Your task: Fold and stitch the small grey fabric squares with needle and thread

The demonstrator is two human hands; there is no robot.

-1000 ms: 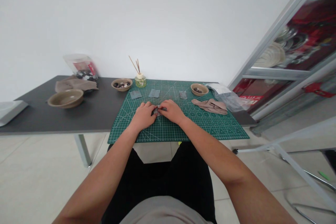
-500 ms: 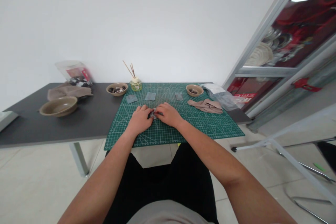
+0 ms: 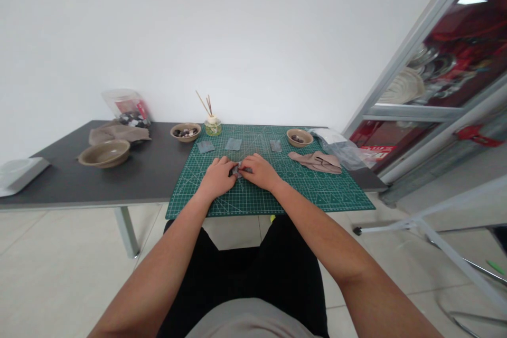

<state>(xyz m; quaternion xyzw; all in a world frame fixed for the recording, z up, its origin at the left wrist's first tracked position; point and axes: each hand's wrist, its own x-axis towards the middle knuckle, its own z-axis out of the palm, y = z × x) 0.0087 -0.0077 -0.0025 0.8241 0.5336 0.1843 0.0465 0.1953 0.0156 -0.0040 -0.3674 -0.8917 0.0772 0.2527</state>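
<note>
My left hand (image 3: 217, 176) and my right hand (image 3: 259, 170) rest together on the green cutting mat (image 3: 317, 193), fingers curled and pinching a small grey piece of fabric (image 3: 237, 170) between them. Most of the piece is hidden by my fingers. Three small grey fabric squares lie further back on the mat: one at the left (image 3: 205, 146), one in the middle (image 3: 233, 143), one at the right (image 3: 275, 145).
On the dark table (image 3: 119, 185): a brown bowl of buttons (image 3: 185, 131), a reed diffuser (image 3: 213, 124), a small bowl (image 3: 300, 137), beige cloth (image 3: 317, 161), clear plastic bags (image 3: 340, 148), an empty tan bowl (image 3: 105, 153), a bag of buttons (image 3: 127, 108). A metal shelf stands at the right.
Both hands stay pinched on the grey piece at the same spot on the mat. Only the camera view has shifted slightly.
</note>
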